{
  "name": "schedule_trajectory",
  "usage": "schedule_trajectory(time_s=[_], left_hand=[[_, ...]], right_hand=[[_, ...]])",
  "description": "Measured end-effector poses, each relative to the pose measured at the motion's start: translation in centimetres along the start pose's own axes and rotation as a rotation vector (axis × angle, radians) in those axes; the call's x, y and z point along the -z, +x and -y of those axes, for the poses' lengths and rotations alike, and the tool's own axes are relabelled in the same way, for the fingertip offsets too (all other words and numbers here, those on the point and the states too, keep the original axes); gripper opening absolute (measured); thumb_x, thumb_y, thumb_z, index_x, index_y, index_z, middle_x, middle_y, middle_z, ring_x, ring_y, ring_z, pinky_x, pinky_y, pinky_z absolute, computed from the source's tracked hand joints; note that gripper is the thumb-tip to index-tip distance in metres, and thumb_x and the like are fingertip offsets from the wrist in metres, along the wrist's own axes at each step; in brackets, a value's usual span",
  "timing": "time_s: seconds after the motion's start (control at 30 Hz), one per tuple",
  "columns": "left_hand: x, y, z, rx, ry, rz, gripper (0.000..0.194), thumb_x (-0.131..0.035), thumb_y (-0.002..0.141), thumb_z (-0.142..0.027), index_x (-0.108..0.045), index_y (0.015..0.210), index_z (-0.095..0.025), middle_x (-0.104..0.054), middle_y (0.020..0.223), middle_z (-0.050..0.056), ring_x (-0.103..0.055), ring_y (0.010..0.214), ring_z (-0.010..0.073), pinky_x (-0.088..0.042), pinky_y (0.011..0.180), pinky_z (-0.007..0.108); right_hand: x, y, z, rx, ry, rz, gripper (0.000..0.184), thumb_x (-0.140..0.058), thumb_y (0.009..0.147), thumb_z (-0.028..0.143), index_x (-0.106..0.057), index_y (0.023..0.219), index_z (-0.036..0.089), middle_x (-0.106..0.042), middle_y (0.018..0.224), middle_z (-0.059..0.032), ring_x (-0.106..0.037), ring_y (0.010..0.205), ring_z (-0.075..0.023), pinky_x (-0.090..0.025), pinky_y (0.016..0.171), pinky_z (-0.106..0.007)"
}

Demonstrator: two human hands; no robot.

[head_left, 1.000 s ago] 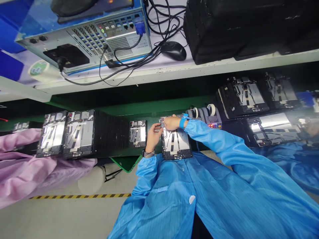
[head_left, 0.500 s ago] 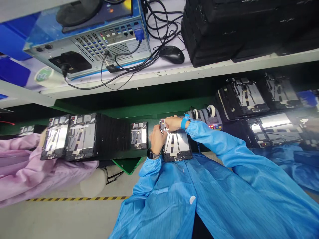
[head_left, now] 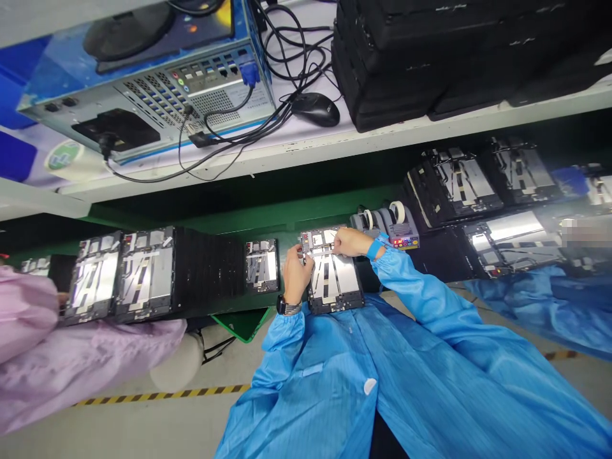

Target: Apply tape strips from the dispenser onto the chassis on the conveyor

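A tablet frame (head_left: 332, 277) with silver plates and black strips lies on the green bench in front of me. My left hand (head_left: 296, 274), with a wristwatch, grips its upper left corner. My right hand (head_left: 350, 242), with a blue wrist strap, rests its fingers along the upper edge. Any small part under the fingers is hidden. A smaller tablet frame (head_left: 262, 266) lies just beyond my left hand, apart from it.
Further left, several tablet frames (head_left: 143, 274) sit beside a black ribbed mat (head_left: 208, 271). A tape dispenser (head_left: 385, 229) stands beyond my right hand. Above is a shelf with a computer case (head_left: 148, 95), mouse (head_left: 315, 109) and black cases (head_left: 406, 57). Co-workers' pink (head_left: 81, 357) and blue (head_left: 535, 306) sleeves flank me.
My hands, close together at the frame's corner a moment ago, have parted. My right hand has shifted right along the upper edge, and the frame now sits slightly turned.
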State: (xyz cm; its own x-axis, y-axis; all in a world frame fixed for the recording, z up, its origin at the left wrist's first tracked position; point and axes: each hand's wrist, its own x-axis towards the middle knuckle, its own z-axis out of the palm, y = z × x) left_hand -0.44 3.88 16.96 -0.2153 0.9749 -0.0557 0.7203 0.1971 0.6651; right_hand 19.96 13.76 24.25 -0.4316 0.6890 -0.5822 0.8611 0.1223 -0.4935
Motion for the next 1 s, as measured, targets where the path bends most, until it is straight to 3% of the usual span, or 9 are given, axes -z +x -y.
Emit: schedule_trajectory(time_s=[0.23, 0.57, 0.77, 1.0], left_hand=[[0.3, 0.0, -0.2, 0.002, 0.047, 0.021, 0.043, -0.057, 0.091, -0.026, -0.055, 0.133, -0.016, -0.067, 0.117, 0.013, -0.067, 0.103, 0.0258, -0.053, 0.091, 0.04], [0.2, 0.1, -0.1, -0.001, 0.066, 0.021, 0.044, -0.056, 0.091, -0.027, -0.054, 0.134, -0.017, -0.068, 0.118, 0.013, -0.067, 0.103, 0.0258, -0.053, 0.09, 0.039], [0.2, 0.0, -0.1, -0.001, 0.073, 0.022, 0.044, -0.056, 0.091, -0.027, -0.054, 0.134, -0.017, -0.067, 0.118, 0.012, -0.067, 0.102, 0.0251, -0.053, 0.092, 0.039], [0.3, 0.0, -0.4, 0.017, 0.073, 0.014, 0.043, -0.058, 0.09, -0.027, -0.056, 0.132, -0.019, -0.068, 0.115, 0.012, -0.067, 0.102, 0.0259, -0.053, 0.092, 0.04]], right_hand=[[-1.4, 0.0, -1.3, -0.042, 0.036, -0.078, 0.013, -0.069, 0.08, 0.025, -0.079, 0.076, 0.018, -0.077, 0.077, -0.0085, -0.071, 0.073, -0.0184, -0.041, 0.059, -0.023], [-1.7, -1.0, -0.7, -0.094, 0.046, -0.192, 0.024, -0.069, 0.084, 0.041, -0.079, 0.079, 0.021, -0.078, 0.079, -0.007, -0.071, 0.076, -0.0189, -0.044, 0.063, -0.023], [-3.0, -0.4, -0.7, -0.103, 0.096, -0.192, 0.011, -0.07, 0.081, 0.028, -0.079, 0.078, 0.022, -0.077, 0.075, -0.0035, -0.071, 0.075, -0.0161, -0.043, 0.064, -0.021], [-2.9, -0.4, -0.9, -0.06, 0.151, -0.167, 0.014, -0.067, 0.081, 0.026, -0.079, 0.08, 0.02, -0.076, 0.074, -0.0039, -0.07, 0.075, -0.0164, -0.044, 0.064, -0.021]])
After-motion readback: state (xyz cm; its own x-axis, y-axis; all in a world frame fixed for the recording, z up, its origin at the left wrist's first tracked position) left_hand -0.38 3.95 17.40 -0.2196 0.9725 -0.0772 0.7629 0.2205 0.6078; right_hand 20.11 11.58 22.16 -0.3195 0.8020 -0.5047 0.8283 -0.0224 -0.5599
